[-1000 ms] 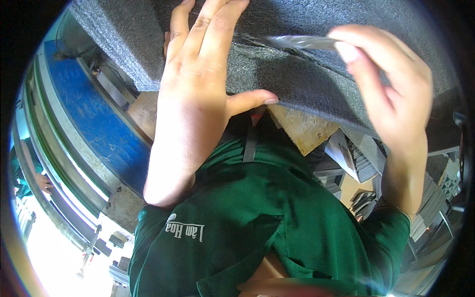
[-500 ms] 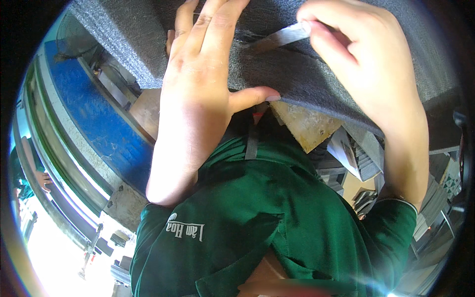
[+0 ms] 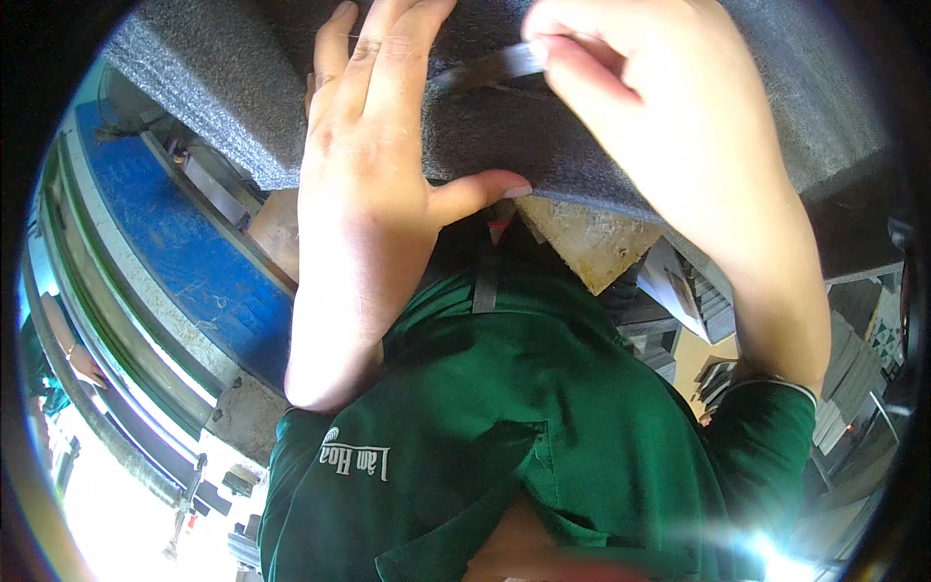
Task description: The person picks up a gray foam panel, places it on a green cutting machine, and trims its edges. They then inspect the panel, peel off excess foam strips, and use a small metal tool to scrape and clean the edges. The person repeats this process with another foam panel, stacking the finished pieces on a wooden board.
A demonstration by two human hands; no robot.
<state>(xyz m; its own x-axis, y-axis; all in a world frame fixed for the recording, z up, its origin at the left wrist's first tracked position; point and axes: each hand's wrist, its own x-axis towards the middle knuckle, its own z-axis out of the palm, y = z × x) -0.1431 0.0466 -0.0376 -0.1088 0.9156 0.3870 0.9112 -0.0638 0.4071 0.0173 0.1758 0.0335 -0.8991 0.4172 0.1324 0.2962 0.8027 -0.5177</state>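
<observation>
A large dark grey, felt-like or foam block (image 3: 562,155) spans the top of the view. My left hand (image 3: 364,175) lies palm down against it, fingers stretched out and thumb spread along its near edge. Nothing shows in that hand. To the right, my right hand (image 3: 650,87) is closed, thumb and fingers pinching a thin, flat, pale blade-like strip (image 3: 509,63). The strip points left toward my left hand, low over the grey surface. Its far end is blurred, so I cannot tell whether it touches the surface.
Left of me runs a blue surface (image 3: 184,233) beside long curved rails (image 3: 116,281). Another person's hand (image 3: 85,367) shows at the far left. Under the block's near edge are a worn wooden board (image 3: 592,238) and stacked grey sheets (image 3: 844,378).
My right hand has moved left with the strip, bringing it closer to my left hand. My left hand keeps its flat pose; the whole view has shifted slightly.
</observation>
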